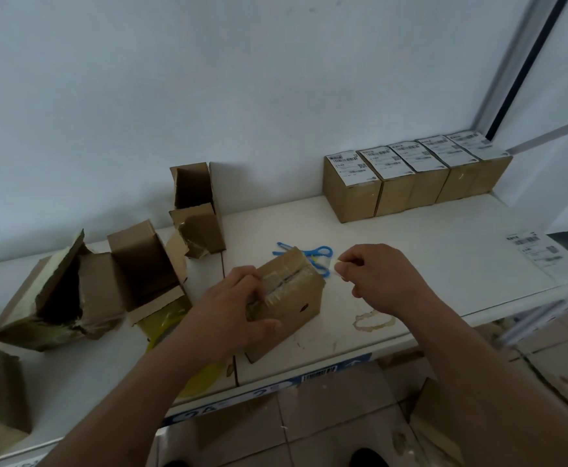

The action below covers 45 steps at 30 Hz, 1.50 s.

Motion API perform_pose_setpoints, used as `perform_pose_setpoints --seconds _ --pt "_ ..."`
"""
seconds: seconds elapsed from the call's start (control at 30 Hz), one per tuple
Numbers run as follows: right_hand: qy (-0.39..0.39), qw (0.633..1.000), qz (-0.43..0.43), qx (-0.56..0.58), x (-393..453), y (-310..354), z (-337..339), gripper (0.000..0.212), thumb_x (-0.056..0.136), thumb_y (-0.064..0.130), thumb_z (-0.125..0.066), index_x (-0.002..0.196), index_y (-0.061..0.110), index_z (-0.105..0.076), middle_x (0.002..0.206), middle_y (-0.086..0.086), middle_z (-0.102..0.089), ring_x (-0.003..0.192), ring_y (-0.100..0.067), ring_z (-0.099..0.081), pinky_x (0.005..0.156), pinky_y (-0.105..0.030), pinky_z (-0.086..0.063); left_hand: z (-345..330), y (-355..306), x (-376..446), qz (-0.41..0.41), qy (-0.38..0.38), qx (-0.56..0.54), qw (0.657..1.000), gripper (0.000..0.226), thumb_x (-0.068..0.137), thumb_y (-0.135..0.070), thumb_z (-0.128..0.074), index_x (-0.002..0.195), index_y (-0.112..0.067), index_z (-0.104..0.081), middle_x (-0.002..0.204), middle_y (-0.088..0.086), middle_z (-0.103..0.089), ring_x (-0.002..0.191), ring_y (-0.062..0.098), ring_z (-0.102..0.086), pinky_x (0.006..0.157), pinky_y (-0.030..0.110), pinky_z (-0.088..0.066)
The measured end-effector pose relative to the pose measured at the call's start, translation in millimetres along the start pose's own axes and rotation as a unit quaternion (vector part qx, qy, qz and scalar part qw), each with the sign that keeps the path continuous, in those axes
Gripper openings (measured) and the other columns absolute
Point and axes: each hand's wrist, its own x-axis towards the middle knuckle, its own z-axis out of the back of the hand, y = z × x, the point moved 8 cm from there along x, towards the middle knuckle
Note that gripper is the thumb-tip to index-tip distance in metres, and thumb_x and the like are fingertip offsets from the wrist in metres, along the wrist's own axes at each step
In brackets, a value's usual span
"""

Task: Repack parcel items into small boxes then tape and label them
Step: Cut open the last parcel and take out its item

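Observation:
A small brown cardboard box [292, 298] lies on the white table [410, 244], its top seam covered with clear tape. My left hand [238, 308] grips the box's near left end, thumb along its front side. My right hand [380, 274] hovers just right of the box, and its fingertips pinch a small clear piece of tape [335, 266]. Blue-handled scissors [313, 252] lie behind the box, partly hidden by it.
Several sealed, labelled boxes [407, 176] stand in a row at the back right. Torn open cartons [141, 271] sit left, with yellow plastic [164, 320] under them. A sheet of labels [542, 254] lies at the right edge. The table's front edge is close to me.

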Motion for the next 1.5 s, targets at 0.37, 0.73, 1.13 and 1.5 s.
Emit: perform_pose_setpoints --seconds 0.37,0.73,1.13,1.5 --pt "-0.002 0.999 0.002 0.033 8.4 -2.6 -11.9 0.018 0.097 0.026 -0.052 0.103 0.020 -0.069 0.095 0.003 -0.067 0.080 -0.012 -0.064 0.074 -0.031 -0.055 1.9 2.5 5.8 -0.009 0.029 -0.029 0.999 0.034 0.078 -0.044 -0.075 0.097 -0.037 -0.048 0.131 -0.025 -0.029 0.114 0.006 -0.043 0.089 0.023 -0.049" --pt "-0.028 0.999 0.004 0.028 13.0 -0.4 -10.6 0.022 0.098 0.027 -0.053 0.105 0.016 -0.070 0.093 0.002 -0.067 0.080 -0.012 -0.062 0.079 -0.033 -0.055 1.3 4.7 5.6 -0.011 0.025 -0.047 0.999 0.033 0.079 -0.042 -0.075 0.100 -0.035 -0.051 0.130 -0.026 -0.029 0.115 0.003 -0.040 0.090 0.020 -0.047" --pt "0.017 1.000 0.009 -0.008 5.2 0.8 -9.1 0.019 0.096 0.024 -0.055 0.101 0.016 -0.071 0.092 -0.001 -0.069 0.076 -0.013 -0.060 0.075 -0.032 -0.053 -0.5 5.2 5.0 -0.006 0.031 -0.055 0.998 0.030 0.082 -0.044 -0.072 0.100 -0.034 -0.051 0.131 -0.025 -0.028 0.114 0.005 -0.042 0.093 0.027 -0.048" --pt "0.146 0.984 -0.053 -0.084 -19.9 -21.0 -23.2 0.017 0.093 0.021 -0.059 0.093 0.013 -0.075 0.084 0.001 -0.070 0.064 -0.007 -0.060 0.064 -0.023 -0.053 3.5 1.8 7.0 -0.002 0.018 -0.063 0.998 0.034 0.083 -0.047 -0.070 0.105 -0.029 -0.051 0.130 -0.023 -0.027 0.112 0.004 -0.042 0.088 0.019 -0.044"
